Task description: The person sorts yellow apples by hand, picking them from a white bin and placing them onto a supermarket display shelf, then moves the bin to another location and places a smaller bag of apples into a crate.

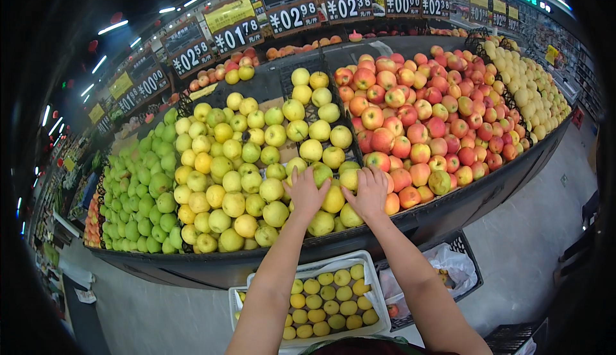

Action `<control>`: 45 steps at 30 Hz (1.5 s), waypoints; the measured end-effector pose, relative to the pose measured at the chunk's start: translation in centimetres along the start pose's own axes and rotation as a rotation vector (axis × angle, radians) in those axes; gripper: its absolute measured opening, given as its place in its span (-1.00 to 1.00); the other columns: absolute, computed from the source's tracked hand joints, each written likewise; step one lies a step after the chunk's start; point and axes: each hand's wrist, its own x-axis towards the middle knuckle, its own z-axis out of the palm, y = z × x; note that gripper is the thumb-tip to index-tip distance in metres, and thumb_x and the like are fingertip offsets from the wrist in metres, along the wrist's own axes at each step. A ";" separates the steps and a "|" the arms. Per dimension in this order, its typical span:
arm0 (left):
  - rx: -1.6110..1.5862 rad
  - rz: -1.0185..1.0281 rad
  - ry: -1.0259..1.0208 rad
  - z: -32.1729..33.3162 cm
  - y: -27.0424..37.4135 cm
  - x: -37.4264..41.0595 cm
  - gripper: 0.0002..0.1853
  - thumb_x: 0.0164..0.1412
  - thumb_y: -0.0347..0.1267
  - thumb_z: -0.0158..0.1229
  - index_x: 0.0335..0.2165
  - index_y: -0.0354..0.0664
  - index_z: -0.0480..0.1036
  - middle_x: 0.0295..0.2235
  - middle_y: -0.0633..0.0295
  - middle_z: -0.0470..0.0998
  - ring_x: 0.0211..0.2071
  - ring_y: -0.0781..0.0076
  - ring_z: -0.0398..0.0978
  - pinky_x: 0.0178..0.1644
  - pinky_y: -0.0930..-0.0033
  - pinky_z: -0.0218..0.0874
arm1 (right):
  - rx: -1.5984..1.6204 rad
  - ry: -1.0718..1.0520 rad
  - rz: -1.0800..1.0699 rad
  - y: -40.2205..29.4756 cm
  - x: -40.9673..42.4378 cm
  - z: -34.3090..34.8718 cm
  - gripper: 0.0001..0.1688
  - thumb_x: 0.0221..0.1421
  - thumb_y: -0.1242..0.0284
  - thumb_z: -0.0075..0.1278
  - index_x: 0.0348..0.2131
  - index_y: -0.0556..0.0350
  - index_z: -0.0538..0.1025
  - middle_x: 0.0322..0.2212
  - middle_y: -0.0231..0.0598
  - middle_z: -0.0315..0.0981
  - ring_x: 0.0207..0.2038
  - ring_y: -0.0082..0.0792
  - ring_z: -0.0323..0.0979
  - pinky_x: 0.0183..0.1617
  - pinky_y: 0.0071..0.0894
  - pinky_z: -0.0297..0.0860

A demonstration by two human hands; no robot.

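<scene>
Both bare hands reach onto a sloping display of round yellow-green fruit (233, 203), apples or round pears. My left hand (306, 193) is spread against the pile, its thumb and fingers around the near side of a greener fruit (321, 173). Just to its right, my right hand (368, 192) touches a pale yellow fruit (349, 179), beside the divider to the red apples (416, 131). Between the hands sits another yellow fruit (333, 200). My fingertips are partly hidden, so a firm grip cannot be made out.
Green pears (144, 205) fill the left section; pale yellow fruit (524, 85) lies at far right. Below the black display edge (332, 244), a white crate (378, 278) holds yellow fruit in rows. Beside it is a black crate (474, 263) with plastic bags. Price signs (288, 10) hang behind.
</scene>
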 end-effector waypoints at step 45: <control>-0.220 -0.108 -1.165 9.5 -14.0 -44.4 -0.41 0.10 -0.39 0.20 0.11 -0.20 0.27 0.25 -0.08 0.08 0.21 -0.05 0.18 0.18 0.05 0.19 | 0.192 -1.486 0.013 -10.5 -42.3 0.8 -0.59 -0.04 0.40 0.14 -0.15 0.10 0.46 -0.07 -0.01 0.35 -0.09 0.01 0.44 -0.09 0.01 0.41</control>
